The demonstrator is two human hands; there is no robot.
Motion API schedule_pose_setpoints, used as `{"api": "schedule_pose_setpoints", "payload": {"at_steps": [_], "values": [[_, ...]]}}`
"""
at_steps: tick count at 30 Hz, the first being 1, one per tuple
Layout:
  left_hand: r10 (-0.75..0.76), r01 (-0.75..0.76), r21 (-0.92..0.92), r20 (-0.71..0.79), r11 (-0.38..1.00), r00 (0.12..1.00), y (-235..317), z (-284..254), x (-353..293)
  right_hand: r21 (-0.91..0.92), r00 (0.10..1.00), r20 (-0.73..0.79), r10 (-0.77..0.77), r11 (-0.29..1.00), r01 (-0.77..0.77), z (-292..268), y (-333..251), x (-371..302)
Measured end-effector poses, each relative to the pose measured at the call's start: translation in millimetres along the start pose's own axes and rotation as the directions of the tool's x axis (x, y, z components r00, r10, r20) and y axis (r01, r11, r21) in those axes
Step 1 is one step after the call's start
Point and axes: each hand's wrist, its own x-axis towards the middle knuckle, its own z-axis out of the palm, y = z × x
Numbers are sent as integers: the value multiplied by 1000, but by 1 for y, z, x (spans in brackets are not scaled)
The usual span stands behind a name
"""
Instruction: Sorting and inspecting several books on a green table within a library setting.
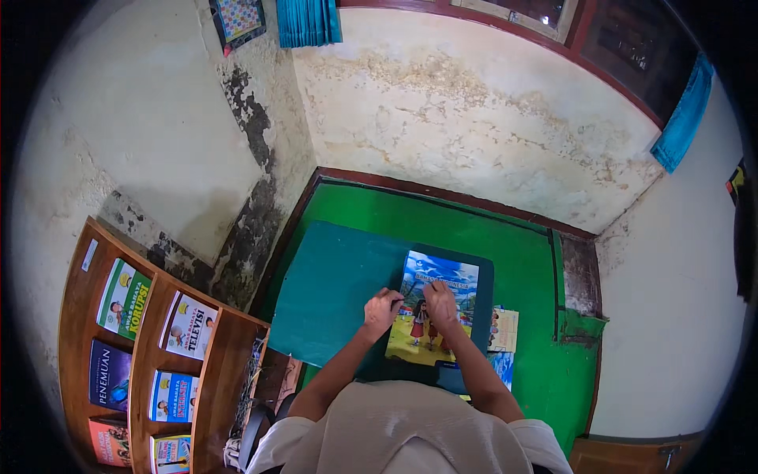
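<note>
A book (420, 328) with a blue-sky, yellow-ground cover showing drawn children lies face up on the dark green table (335, 272). My left hand (381, 310) is at the book's left edge, fingers curled in and pinched together. Above the upper middle of the cover is my right hand (440, 303), its fingers bent and closed, hiding part of the picture. Whatever is between the fingers of either hand is too small to make out.
More books or booklets (503, 330) show past the table's right edge, above the bright green floor (529, 276). A wooden display rack (146, 316) holding several books stands at left. Stained walls (466, 110) close off the far side.
</note>
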Motion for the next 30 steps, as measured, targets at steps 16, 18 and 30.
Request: {"api": "schedule_pose_setpoints", "payload": {"at_steps": [16, 18, 30], "values": [[-25, 35, 192, -58, 981, 998, -1, 22, -8, 66, 999, 32, -37, 997, 35, 28, -21, -17], [-17, 28, 178, -64, 984, 998, -1, 24, -9, 81, 999, 35, -1, 997, -2, 21, -25, -19], [-5, 23, 155, -114, 988, 993, 2, 20, -10, 232, 974, 97, 205, 947, -222, 10, -42, -17]]}}
